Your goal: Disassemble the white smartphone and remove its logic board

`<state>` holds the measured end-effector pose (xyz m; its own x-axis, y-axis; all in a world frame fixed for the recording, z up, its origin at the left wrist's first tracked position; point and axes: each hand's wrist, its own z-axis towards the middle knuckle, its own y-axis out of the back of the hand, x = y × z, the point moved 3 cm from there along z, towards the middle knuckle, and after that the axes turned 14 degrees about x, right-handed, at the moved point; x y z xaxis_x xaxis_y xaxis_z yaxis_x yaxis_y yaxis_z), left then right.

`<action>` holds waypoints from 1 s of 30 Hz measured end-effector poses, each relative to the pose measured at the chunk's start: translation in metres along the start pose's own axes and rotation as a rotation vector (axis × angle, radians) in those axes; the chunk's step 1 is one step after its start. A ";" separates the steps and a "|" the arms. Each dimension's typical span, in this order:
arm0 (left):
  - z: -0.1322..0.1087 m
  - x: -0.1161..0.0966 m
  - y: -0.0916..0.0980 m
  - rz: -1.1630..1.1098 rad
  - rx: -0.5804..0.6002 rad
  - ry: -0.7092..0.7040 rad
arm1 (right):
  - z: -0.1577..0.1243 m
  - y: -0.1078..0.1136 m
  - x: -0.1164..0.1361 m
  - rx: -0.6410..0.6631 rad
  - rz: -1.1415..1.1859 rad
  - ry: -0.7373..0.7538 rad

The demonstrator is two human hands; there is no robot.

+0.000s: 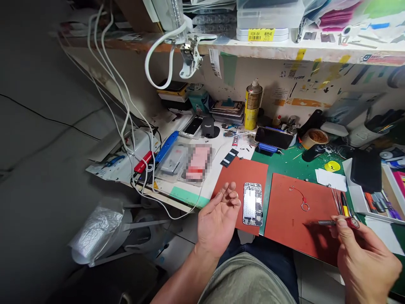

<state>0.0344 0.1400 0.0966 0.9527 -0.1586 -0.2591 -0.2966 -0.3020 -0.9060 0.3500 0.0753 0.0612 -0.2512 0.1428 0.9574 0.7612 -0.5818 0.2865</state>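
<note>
My left hand (219, 223) is turned palm up with its fingers loosely bent, and nothing shows in it. Just to its right, a phone housing (253, 204) with its inner parts exposed lies on an orange-red mat (230, 172). In my right hand (363, 257) is a small screwdriver (350, 222) with a red end, its shaft pointing left above a second orange-red mat (286, 219). A red cord with a metal ring (305, 206) lies on that second mat. Tweezers (335, 198) and a yellow-and-black pen-like tool (344, 204) rest just beyond my right hand.
A phone (274, 138) leans on a blue stand behind the mats. A spray can (253, 104) stands by the wall. At right is a white tray (357, 202) of tools. White cables (126, 114) hang at left, and a shelf (268, 48) juts out above.
</note>
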 end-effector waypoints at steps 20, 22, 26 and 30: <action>-0.010 -0.020 0.048 1.408 0.420 -0.101 | -0.007 -0.029 0.009 0.196 0.307 -0.072; -0.007 -0.020 0.060 1.823 0.525 -0.101 | -0.008 -0.037 0.015 0.225 0.349 -0.057; 0.015 -0.021 0.071 2.149 0.684 -0.168 | -0.010 -0.054 0.029 0.276 0.310 0.025; 0.046 -0.018 0.068 2.238 0.711 -0.184 | -0.009 -0.069 0.043 0.298 0.232 0.137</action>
<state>0.0002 0.1653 0.0248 -0.6768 0.4088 -0.6123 -0.4665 0.4052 0.7862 0.2814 0.1148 0.0818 -0.1145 -0.0847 0.9898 0.9419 -0.3259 0.0811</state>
